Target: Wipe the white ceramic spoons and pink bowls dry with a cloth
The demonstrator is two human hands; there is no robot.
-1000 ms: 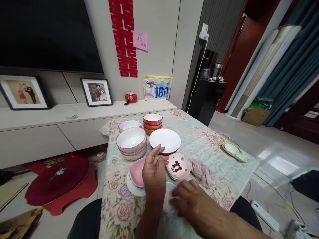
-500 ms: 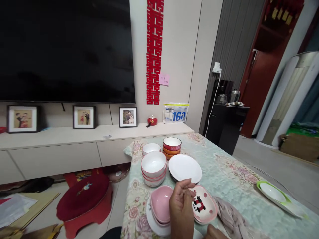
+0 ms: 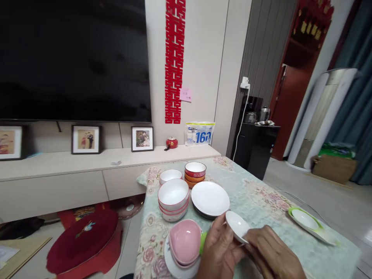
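Observation:
Near the front of the table, a small white dish (image 3: 237, 225) is tilted up between both of my hands. My left hand (image 3: 222, 248) grips its near left side with the thumb over the rim. From the right, my right hand (image 3: 270, 252) has its fingers closed on the other end. A bit of bright green (image 3: 202, 242) shows beside my left hand; what it belongs to is hidden. Left of that hand, a pink bowl (image 3: 185, 240) rests stacked on a white plate (image 3: 171, 261). Just beyond my hands lies a large white plate (image 3: 209, 197), with dark rims beneath it.
White bowls with red rims (image 3: 173, 193) are stacked on the left of the table. Behind them stands a stack of red and orange bowls (image 3: 195, 174). A white dish with green edging (image 3: 310, 224) lies at the right. A red stool (image 3: 84, 240) is on the floor.
Both hands now hold the white dish, which was not visible before. My right hand has come up into view. The pink-spotted cat plate and grey cloth no longer show. The camera has turned slightly right.

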